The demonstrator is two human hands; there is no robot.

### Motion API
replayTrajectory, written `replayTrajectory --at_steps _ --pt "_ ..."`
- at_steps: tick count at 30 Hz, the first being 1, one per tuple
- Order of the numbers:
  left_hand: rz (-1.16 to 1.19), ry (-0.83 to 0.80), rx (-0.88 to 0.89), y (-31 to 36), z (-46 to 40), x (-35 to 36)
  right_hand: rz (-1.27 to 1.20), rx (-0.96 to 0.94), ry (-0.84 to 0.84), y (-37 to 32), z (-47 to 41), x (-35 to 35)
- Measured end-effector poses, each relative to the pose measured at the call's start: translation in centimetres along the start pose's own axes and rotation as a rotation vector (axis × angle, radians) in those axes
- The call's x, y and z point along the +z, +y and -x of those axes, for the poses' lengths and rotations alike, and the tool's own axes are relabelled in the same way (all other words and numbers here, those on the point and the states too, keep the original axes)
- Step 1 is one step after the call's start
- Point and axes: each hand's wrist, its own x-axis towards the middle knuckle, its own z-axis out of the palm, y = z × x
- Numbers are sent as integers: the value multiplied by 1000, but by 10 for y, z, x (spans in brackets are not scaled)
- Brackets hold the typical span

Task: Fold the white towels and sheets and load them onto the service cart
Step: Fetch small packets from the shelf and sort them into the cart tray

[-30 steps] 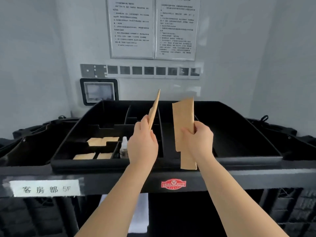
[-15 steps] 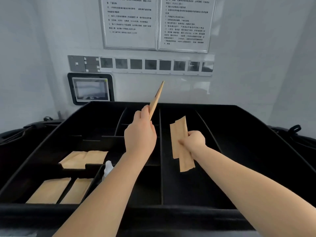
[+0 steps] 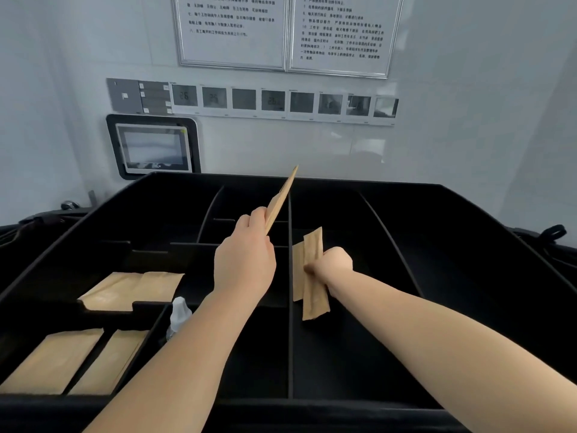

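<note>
I've dropped my right hand [image 3: 331, 263] lower into the tray [image 3: 468, 260], pinching two packets [image 3: 313, 273]; left hand [image 3: 245, 257] still grips one packet [image 3: 281, 200] upright. No towels loaded yet.

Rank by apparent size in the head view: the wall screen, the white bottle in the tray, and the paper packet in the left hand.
1. Wall screen, clearly largest.
2. Paper packet in the left hand, seen edge-on.
3. White bottle, partly hidden.
Packet and bottle look close; ranking unsure.
</note>
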Motion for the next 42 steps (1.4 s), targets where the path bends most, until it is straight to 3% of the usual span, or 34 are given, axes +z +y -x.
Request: replayTrajectory --at_steps 8,16,18,21,23,25,29,42 --pt "38 2 11 1 1 2 40 32 -8 4 -6 -24" --pt "43 -19 30 2 3 3 277 -78 13 19 -2 -31" --pt "43 -25 31 2 4 2 354 -152 12 18 5 -34" --pt "46 -30 32 2 4 2 666 -401 -17 18 22 -40" --pt "47 -32 37 3 4 2 908 -600 -143 27 36 -41" --pt "48 -34 49 4 4 3 1053 -664 -281 40 48 -40" --pt "58 -42 58 4 4 3 1136 -562 -385 51 56 -35" --pt "77 -36 33 -3 3 5 1148 -296 -353 29 -18 -45"
